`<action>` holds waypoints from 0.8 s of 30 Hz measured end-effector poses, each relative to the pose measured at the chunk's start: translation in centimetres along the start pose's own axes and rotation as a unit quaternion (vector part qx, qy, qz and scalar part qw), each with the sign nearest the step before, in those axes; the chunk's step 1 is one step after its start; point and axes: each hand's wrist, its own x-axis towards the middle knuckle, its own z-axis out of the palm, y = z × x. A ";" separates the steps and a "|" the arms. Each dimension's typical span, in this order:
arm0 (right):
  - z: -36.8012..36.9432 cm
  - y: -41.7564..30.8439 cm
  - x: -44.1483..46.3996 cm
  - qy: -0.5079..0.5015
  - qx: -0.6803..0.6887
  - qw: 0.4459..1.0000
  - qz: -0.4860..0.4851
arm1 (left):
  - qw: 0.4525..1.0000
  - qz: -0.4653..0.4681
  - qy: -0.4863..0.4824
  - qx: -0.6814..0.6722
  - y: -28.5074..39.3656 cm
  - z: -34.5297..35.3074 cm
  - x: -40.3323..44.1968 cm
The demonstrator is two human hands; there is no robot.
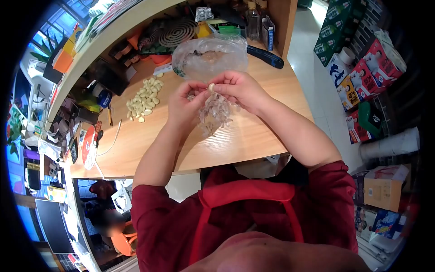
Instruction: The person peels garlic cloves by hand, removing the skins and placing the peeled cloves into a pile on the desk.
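Between the fingertips of both hands is a pale garlic clove (211,87). My left hand (186,98) is closed in a pinch at the clove's left side. From the right, my right hand (240,91) grips the same clove between thumb and fingers. Below the hands, a loose heap of papery garlic skins (215,115) lies on the wooden desk (235,145). To the left is a spread of peeled garlic cloves (145,98). Just beyond my hands sits a clear plastic bag (206,59), open at the top, with something brownish inside.
A dark blue-and-black handled tool (266,56) lies right of the bag. Behind stand a mosquito coil (176,35), glass bottles (253,20) and a small box (268,33). A red round fan-like object (89,146) and a white cable (114,138) are at the left. Cartons (376,68) stand on the right.
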 end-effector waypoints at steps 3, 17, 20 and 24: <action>0.0 0.1 0.0 -0.004 0.024 1.000 0.000 | 0.998 0.041 -0.001 0.040 -0.8 -0.1 0.3; 0.0 0.8 0.4 0.045 -0.263 0.957 -0.111 | 0.999 0.029 -0.002 0.043 -0.7 -0.1 0.3; 0.0 1.0 0.4 0.045 -0.293 0.945 -0.137 | 1.000 -0.006 -0.020 0.000 0.1 -0.1 0.1; 0.1 1.1 0.2 0.043 -0.363 0.911 -0.189 | 0.999 -0.014 -0.031 -0.009 0.0 -0.3 0.3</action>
